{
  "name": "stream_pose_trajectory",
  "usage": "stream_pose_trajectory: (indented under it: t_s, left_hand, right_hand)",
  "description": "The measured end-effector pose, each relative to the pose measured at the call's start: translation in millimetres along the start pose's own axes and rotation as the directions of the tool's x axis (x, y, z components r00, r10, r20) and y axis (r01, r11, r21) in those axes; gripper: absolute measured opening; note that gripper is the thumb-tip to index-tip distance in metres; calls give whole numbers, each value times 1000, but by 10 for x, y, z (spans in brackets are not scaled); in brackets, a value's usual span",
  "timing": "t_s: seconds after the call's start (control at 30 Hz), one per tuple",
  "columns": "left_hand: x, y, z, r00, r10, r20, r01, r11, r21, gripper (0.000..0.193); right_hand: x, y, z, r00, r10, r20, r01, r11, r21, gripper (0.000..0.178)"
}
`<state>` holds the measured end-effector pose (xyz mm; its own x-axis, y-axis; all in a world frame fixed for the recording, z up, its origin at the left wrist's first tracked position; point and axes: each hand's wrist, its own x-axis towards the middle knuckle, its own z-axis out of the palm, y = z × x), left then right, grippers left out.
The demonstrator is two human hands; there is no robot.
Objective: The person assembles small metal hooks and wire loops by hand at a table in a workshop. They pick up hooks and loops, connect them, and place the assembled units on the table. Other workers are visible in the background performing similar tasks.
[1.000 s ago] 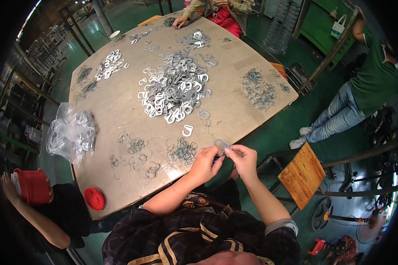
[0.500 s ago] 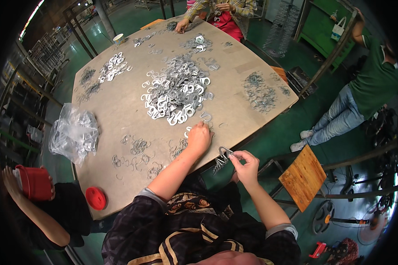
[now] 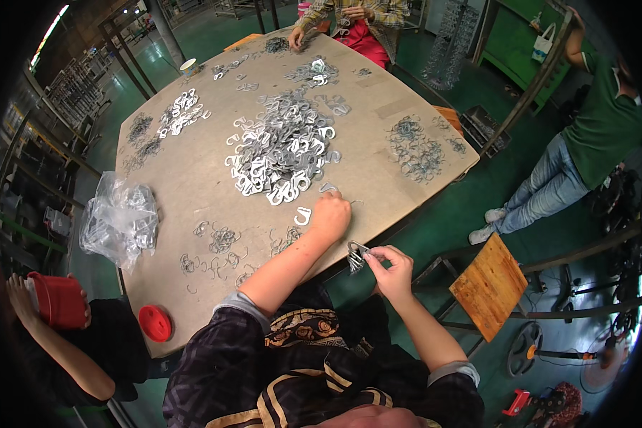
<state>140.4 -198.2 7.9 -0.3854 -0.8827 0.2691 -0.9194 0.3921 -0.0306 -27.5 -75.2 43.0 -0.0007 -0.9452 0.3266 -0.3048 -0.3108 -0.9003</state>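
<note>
My left hand [image 3: 331, 217] rests low over the table, its fingers curled down and their tips hidden from me. A grey flat hook [image 3: 327, 188] lies just beyond them, and a white hook [image 3: 303, 215] lies on the table to their left. My right hand [image 3: 393, 269] pinches a bent metal wire hook [image 3: 357, 247] beyond the table's near edge. Several small metal pieces [image 3: 355, 262] hang from it in a row. Further in on the table is a large heap of grey and white flat hooks [image 3: 282, 146].
Piles of thin wire hooks [image 3: 223, 240] lie nearer me, more [image 3: 417, 151] at right. A plastic bag [image 3: 120, 221] and red lid [image 3: 155, 323] sit at left. A co-worker's hand [image 3: 297, 38] works at the far edge. A wooden stool [image 3: 489, 287] stands at right.
My left hand has shifted a little to the right and away from me, uncovering more of the white hook. My right hand has moved slightly left and nearer me, still holding the wire hook.
</note>
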Motion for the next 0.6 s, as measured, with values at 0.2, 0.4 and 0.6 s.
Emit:
stream_pose_trajectory:
  t_s: [0.2, 0.4, 0.6]
  left_hand:
    - [212, 156, -117, 986, -57, 157, 52, 998, 40, 12]
    - [115, -159, -285, 975, -24, 223, 144, 828, -542, 6]
    - [-630, 56, -965, 1000, -3, -28, -26, 285, -958, 10]
  right_hand:
    - [16, -5, -25, 1000, 7, -8, -6, 1000, 4, 8]
    - [48, -11, -53, 1000, 11, -30, -12, 1000, -21, 8]
    - [44, -14, 27, 1000, -14, -16, 13, 1000, -10, 8]
